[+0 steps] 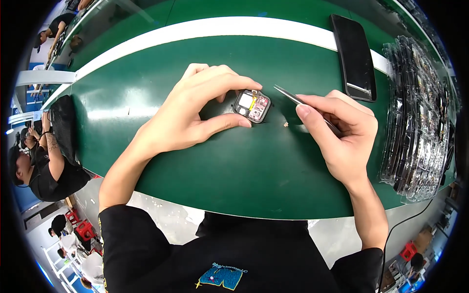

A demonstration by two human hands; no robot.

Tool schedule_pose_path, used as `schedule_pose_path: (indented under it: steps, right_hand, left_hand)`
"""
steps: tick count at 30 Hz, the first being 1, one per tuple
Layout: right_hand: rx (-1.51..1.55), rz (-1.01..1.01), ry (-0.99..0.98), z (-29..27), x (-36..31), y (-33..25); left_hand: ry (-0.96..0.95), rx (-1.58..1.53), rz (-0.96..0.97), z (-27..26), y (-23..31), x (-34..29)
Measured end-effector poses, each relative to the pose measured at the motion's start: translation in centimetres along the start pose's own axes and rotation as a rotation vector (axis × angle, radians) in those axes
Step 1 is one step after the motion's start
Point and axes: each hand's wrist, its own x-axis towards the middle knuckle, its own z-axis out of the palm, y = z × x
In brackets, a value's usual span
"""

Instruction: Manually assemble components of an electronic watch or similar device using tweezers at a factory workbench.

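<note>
Between the thumb and fingers of my left hand (198, 100) is a small squarish device (252, 106) with a black case, its inside exposed. A white block, a yellow strip and a reddish circuit board show in it. My right hand (342, 122) pinches a pair of metal tweezers (289, 94). Their tips point up and left, a short way right of the device and apart from it; nothing can be made out between them. A tiny pale piece (286, 124) lies on the green tabletop (220, 166) below the tweezers.
A black phone (354, 58) lies at the far right across a white strip (234, 27). Stacked clear plastic trays (415, 119) stand at the right edge. A black mesh bag (63, 127) sits at the left end, near a seated person in black (53, 171). A black cable (398, 227) hangs at lower right.
</note>
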Motion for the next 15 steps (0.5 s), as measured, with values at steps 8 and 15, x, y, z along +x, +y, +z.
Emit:
schedule_pose_path:
  steps: [8, 15]
  right_hand:
    - [-0.081, -0.048, -0.149, 0.8, -0.3, -0.3]
    - [-0.125, -0.091, -0.154, 1.3, -0.1, 0.2]
  left_hand:
    - [-0.048, 0.057, 0.115, 0.2, -1.1, 0.0]
    - [-0.074, 0.071, 0.131, 0.0, -1.5, 0.1]
